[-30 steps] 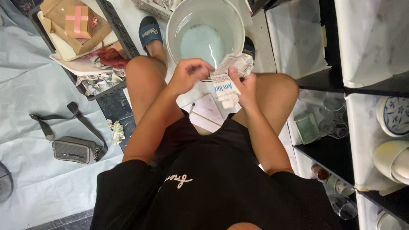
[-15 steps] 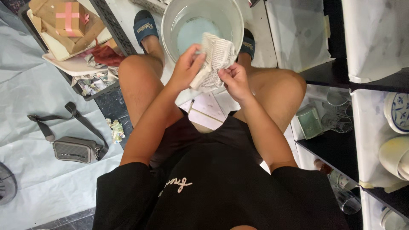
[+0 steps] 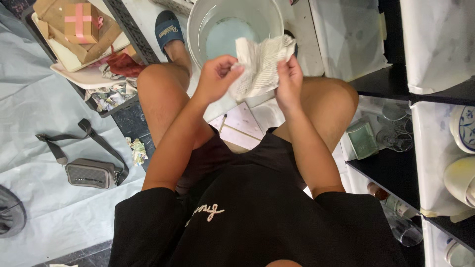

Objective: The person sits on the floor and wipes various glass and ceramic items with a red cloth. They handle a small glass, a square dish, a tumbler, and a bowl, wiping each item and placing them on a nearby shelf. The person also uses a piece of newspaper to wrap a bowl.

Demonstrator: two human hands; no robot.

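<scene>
I sit with my knees apart and look down at both hands. Between them is a crumpled sheet of printed paper (image 3: 258, 65), held up above my knees. My left hand (image 3: 216, 75) pinches its left edge and my right hand (image 3: 288, 79) grips its right side. Just beyond the paper stands a white bucket (image 3: 198, 22) with pale liquid at the bottom, between my feet. One foot in a blue sandal (image 3: 167, 30) shows left of the bucket.
A grey shoulder bag (image 3: 89, 172) lies on the pale sheet at left. A crate with cardboard boxes (image 3: 79, 22) and paper scraps stands at upper left. Black shelves (image 3: 396, 168) with glasses, bowls and plates fill the right. White tiles lie under my legs.
Both hands have lifted the crumpled paper from my knees up toward the bucket's rim and pulled it wider apart. The view has shifted slightly.
</scene>
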